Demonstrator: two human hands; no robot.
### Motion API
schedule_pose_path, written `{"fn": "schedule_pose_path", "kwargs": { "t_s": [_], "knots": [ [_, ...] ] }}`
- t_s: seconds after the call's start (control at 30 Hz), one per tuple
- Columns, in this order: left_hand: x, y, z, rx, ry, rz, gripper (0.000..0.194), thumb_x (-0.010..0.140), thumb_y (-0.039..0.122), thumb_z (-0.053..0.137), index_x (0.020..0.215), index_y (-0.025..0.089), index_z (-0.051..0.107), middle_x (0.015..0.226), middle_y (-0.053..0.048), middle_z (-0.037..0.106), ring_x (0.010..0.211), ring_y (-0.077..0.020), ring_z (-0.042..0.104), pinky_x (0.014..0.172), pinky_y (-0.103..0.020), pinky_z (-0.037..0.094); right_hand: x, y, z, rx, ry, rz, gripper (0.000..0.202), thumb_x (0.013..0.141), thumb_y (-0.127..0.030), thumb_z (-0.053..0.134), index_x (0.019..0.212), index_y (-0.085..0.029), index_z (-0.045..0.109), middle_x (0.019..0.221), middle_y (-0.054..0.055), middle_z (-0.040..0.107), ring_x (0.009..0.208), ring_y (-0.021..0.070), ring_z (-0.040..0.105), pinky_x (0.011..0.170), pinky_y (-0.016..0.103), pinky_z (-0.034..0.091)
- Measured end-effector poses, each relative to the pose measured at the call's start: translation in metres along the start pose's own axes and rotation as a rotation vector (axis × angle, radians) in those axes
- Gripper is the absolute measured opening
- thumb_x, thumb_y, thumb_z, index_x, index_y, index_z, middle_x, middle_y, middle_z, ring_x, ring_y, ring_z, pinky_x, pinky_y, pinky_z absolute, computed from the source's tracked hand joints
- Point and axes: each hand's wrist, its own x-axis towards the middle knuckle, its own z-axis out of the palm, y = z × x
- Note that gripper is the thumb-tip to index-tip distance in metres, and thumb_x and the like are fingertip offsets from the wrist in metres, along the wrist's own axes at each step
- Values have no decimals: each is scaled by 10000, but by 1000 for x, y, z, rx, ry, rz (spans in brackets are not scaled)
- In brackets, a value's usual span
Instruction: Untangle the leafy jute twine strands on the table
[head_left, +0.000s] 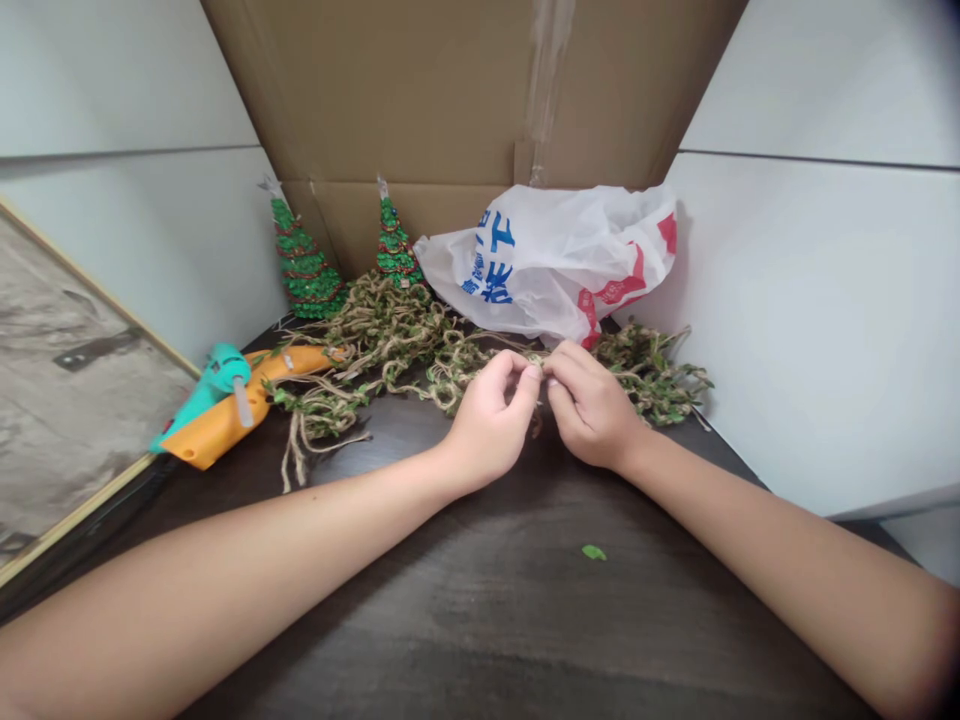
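My left hand (497,412) and my right hand (589,402) meet in front of the pile, thumbs and fingers pinched close together. Between the fingertips shows a small bit of leafy jute twine (535,357), mostly covered by the fingers. Behind and to the left lies a tangled heap of the same brown twine with green leaves (401,325), some loose ends trailing onto the dark table (480,600). Another leafy twine bundle (660,375) sits right of my right hand. One loose green leaf (594,552) rests on the table nearer to me.
A white plastic bag (555,265) with blue and red print lies behind my hands. Two small green Christmas trees (304,260) stand at the back left. A teal and orange glue gun (225,400) is at left beside a framed panel (67,380). Cardboard (420,90) and white walls enclose the table.
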Motion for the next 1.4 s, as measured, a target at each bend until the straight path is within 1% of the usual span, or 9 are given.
{"fn": "schedule_pose_path", "kwargs": {
  "t_s": [0.3, 0.53, 0.6, 0.7, 0.87, 0.97, 1.13, 1.27, 1.4],
  "knots": [
    [-2, -2, 1, 233, -44, 59, 204, 958, 314, 520, 802, 183, 508, 672, 35, 511, 613, -98, 461, 586, -243, 371, -3, 2, -1, 24, 77, 49, 175, 893, -116, 403, 757, -225, 384, 763, 15, 424, 695, 177, 436, 650, 343, 351],
    [2, -3, 1, 169, 15, -38, 139, 937, 255, 518, 819, 182, 526, 717, 15, 550, 661, -117, 518, 645, -256, 423, -1, 6, 1, -10, 302, 164, 145, 940, -153, 405, 865, -223, 506, 871, 43, 557, 819, 197, 552, 748, 353, 439],
    [3, -4, 0, 157, 79, 13, 47, 920, 193, 526, 949, 177, 559, 856, -15, 597, 792, -135, 563, 764, -279, 458, 0, 7, 3, -34, 276, 195, 133, 940, -162, 433, 900, -226, 543, 904, 48, 584, 833, 199, 571, 756, 354, 455],
    [3, -5, 0, 129, 171, 69, 178, 931, 166, 496, 1101, 173, 548, 1047, -65, 602, 996, -168, 570, 934, -325, 451, 0, 5, 3, -45, 166, 172, 126, 933, -179, 491, 963, -223, 605, 931, 52, 580, 820, 195, 582, 758, 357, 478],
    [3, -6, 0, 102, 136, 47, 177, 963, 222, 479, 1124, 175, 533, 1120, -89, 599, 1078, -196, 570, 1004, -367, 444, 0, 2, 3, -16, 14, -19, 195, 938, -164, 498, 1074, -201, 632, 970, 75, 574, 895, 214, 588, 803, 382, 513],
    [3, -8, 0, 65, 80, 18, 161, 967, 224, 473, 1111, 179, 531, 1107, -84, 620, 1058, -194, 591, 971, -357, 463, 0, 1, 4, -3, 75, -31, 250, 956, -162, 487, 1174, -211, 599, 1031, 83, 605, 964, 216, 599, 862, 387, 513],
    [2, -11, 0, 8, 48, 13, 122, 974, 190, 439, 1058, 199, 526, 909, -26, 604, 812, -135, 580, 763, -274, 481, 0, 1, 4, -27, 122, -2, 285, 937, -194, 525, 1221, -219, 534, 1052, 81, 631, 948, 219, 603, 849, 385, 509],
    [2, -9, -1, 42, 153, 30, 163, 973, 183, 440, 1115, 195, 519, 899, -26, 592, 824, -136, 573, 760, -267, 468, -1, 0, 3, -87, 111, 64, 110, 957, -237, 507, 1036, -215, 580, 937, 70, 633, 872, 221, 607, 804, 389, 495],
    [4, -5, -1, 188, 39, 4, 114, 942, 163, 470, 855, 179, 543, 748, -3, 552, 716, -136, 513, 666, -263, 403, -1, 1, 2, -55, 149, 18, 145, 998, -268, 464, 964, -221, 597, 889, 61, 636, 850, 207, 610, 805, 377, 490]
  ]
}}
